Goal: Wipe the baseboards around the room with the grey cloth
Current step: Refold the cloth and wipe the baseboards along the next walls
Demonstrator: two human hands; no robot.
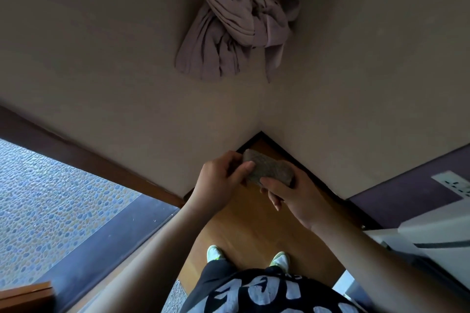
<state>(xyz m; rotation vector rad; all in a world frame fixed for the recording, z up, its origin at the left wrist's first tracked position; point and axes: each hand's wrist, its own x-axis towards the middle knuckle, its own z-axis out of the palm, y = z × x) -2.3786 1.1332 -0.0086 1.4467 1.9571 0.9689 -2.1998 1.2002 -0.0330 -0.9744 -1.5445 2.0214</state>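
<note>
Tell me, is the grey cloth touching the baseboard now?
No, both the left hand and right hand hold the grey cloth up in the air, above the baseboard.

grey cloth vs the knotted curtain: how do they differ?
The grey cloth is small, folded and speckled grey, gripped by the left hand and right hand. The knotted curtain is large, mauve, pleated, and hangs untouched in the wall corner. Both are fabric.
</note>
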